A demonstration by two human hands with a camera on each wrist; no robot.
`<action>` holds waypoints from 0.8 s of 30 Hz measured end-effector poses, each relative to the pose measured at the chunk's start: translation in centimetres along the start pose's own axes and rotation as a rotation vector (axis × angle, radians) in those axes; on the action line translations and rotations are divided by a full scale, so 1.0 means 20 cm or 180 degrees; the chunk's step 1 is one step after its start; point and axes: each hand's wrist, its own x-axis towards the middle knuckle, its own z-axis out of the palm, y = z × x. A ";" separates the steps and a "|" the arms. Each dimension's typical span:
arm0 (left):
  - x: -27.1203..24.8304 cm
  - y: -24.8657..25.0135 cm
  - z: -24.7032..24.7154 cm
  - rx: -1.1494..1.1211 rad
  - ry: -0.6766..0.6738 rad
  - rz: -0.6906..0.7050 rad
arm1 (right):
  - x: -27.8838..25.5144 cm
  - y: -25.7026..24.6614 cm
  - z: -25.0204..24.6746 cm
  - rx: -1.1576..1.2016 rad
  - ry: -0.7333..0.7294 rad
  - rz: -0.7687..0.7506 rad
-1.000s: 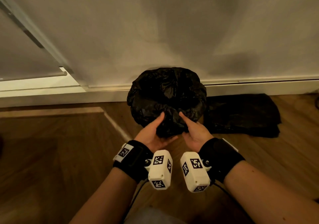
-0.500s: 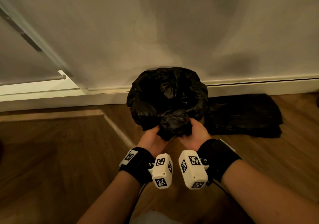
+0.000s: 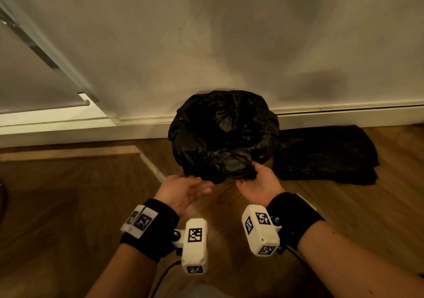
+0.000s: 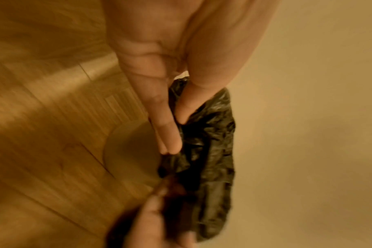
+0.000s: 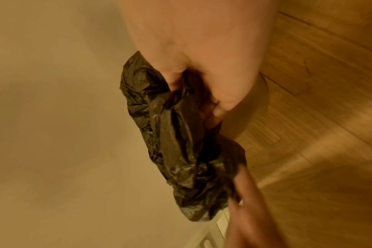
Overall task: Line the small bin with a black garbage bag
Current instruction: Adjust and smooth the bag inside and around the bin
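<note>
A crumpled black garbage bag [image 3: 223, 134] covers the small bin, which stands on the floor against the wall. Only a pale strip of the bin's side [image 4: 127, 151] shows under the bag. My left hand [image 3: 199, 185] is at the bag's near left edge; in the left wrist view the left hand [image 4: 176, 127] pinches a fold of the bag [image 4: 212, 142] between thumb and straight fingers. My right hand [image 3: 249, 176] grips the bunched near edge, and its wrist view shows the right hand [image 5: 195, 99] with thumb and fingers curled into the plastic [image 5: 170, 134].
A flat stack of folded black bags [image 3: 325, 155] lies on the wooden floor [image 3: 68, 206] right of the bin. The white baseboard [image 3: 344, 116] runs behind. A door frame with a metal rail [image 3: 46, 52] is at the far left.
A second ago both hands lay with straight fingers on the bag's front. They then gathered a bunch of plastic, drew it toward me and moved apart.
</note>
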 end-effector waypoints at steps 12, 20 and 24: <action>0.02 -0.04 0.31 0.0085 -0.0072 -0.0317 | -0.07 -0.02 0.04 -0.0705 0.0177 -0.0123; 0.09 -0.10 0.30 -0.0070 0.0079 -0.0059 | -0.15 0.00 0.06 -0.0790 0.0490 -0.0765; 0.12 -0.12 0.28 -0.0107 -0.0087 -0.0152 | -0.11 -0.02 0.13 -0.0988 0.0231 -0.0523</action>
